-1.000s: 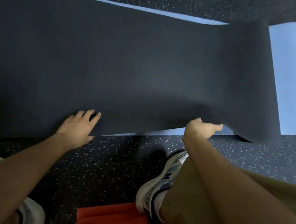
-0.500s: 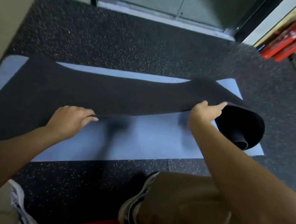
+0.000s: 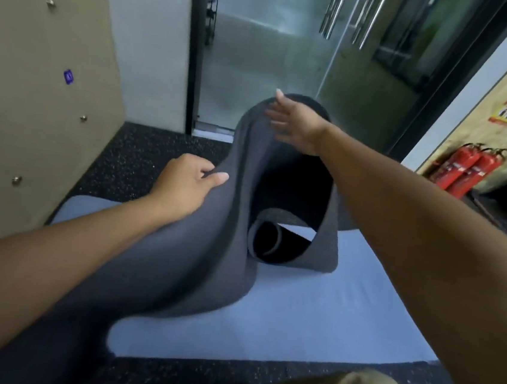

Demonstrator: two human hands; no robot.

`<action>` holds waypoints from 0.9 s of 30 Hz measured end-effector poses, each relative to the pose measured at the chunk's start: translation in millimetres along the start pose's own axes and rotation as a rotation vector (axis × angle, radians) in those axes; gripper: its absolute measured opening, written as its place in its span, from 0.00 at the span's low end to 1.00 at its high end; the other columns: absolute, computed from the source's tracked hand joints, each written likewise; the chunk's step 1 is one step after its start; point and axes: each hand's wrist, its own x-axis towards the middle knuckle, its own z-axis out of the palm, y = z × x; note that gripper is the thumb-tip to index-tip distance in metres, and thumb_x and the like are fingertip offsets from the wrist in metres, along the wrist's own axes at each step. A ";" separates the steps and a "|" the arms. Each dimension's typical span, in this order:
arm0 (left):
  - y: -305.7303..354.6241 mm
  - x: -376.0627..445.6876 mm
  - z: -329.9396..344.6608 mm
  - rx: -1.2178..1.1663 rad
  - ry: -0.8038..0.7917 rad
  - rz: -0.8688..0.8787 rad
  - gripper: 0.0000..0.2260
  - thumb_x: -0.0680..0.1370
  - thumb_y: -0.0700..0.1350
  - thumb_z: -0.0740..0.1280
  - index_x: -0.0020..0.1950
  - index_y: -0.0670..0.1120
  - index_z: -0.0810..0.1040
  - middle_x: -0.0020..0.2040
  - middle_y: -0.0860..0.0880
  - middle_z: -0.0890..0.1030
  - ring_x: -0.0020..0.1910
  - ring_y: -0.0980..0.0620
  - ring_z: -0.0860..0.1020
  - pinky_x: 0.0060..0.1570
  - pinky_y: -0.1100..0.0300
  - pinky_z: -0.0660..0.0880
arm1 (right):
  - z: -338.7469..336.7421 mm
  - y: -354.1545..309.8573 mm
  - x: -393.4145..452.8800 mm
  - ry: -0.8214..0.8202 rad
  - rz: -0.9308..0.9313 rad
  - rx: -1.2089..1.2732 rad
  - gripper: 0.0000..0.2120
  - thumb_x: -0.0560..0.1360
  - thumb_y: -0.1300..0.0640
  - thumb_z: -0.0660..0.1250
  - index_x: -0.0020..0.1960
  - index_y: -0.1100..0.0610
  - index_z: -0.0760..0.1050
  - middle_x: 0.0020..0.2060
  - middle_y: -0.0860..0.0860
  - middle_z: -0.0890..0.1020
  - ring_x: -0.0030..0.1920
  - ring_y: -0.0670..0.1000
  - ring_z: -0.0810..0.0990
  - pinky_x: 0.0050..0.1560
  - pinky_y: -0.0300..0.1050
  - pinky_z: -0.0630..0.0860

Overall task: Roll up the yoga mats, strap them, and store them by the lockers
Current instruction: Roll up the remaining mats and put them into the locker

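Two mats are lying in view, a dark mat (image 3: 194, 267) draped over a blue mat (image 3: 311, 316) that is spread flat on the speckled floor (image 3: 143, 155). At far left, lockers (image 3: 37, 91) are standing beside the blue mat. The left hand (image 3: 184, 187) is pinching the dark mat's raised edge between thumb and curled fingers. The right hand (image 3: 297, 124), fingers straight and spread, is pressing against the top of the lifted fold; whether any finger is hooking behind it cannot quite be told. Below, the mat's far end is curling into a loose roll (image 3: 275, 241). The sheet is sagging freely, so it is probably soft, floppy and fairly light; gripping along an edge with both hands well apart should be controlling it best.
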 end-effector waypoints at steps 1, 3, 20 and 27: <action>3.4 5.2 -10.4 -0.050 0.027 -0.025 0.20 0.77 0.57 0.70 0.40 0.39 0.80 0.38 0.39 0.83 0.33 0.44 0.78 0.39 0.48 0.77 | 11.3 -7.0 -4.1 -0.072 -0.005 -0.014 0.28 0.83 0.36 0.56 0.75 0.53 0.67 0.70 0.49 0.75 0.69 0.50 0.71 0.72 0.53 0.66; 5.9 9.8 -28.1 -0.115 0.090 -0.064 0.22 0.76 0.57 0.70 0.34 0.40 0.74 0.31 0.38 0.77 0.29 0.48 0.70 0.33 0.52 0.69 | 31.0 -16.1 -10.4 -0.171 -0.024 -0.028 0.31 0.83 0.35 0.54 0.78 0.53 0.64 0.75 0.49 0.72 0.74 0.50 0.68 0.75 0.53 0.64; -74.1 -40.6 -105.0 0.005 0.334 -0.477 0.15 0.78 0.52 0.72 0.38 0.44 0.74 0.38 0.43 0.73 0.37 0.47 0.72 0.39 0.57 0.64 | 165.2 100.1 -175.1 -0.494 -0.126 -0.373 0.59 0.66 0.43 0.82 0.84 0.47 0.47 0.79 0.49 0.61 0.79 0.50 0.60 0.78 0.51 0.62; -48.4 -45.2 -114.3 -0.262 0.367 -0.582 0.16 0.80 0.45 0.72 0.52 0.31 0.77 0.51 0.42 0.81 0.43 0.48 0.81 0.50 0.49 0.81 | 257.4 131.5 -191.4 -0.293 -0.182 -0.363 0.76 0.55 0.37 0.85 0.78 0.38 0.27 0.83 0.50 0.43 0.82 0.54 0.43 0.80 0.63 0.53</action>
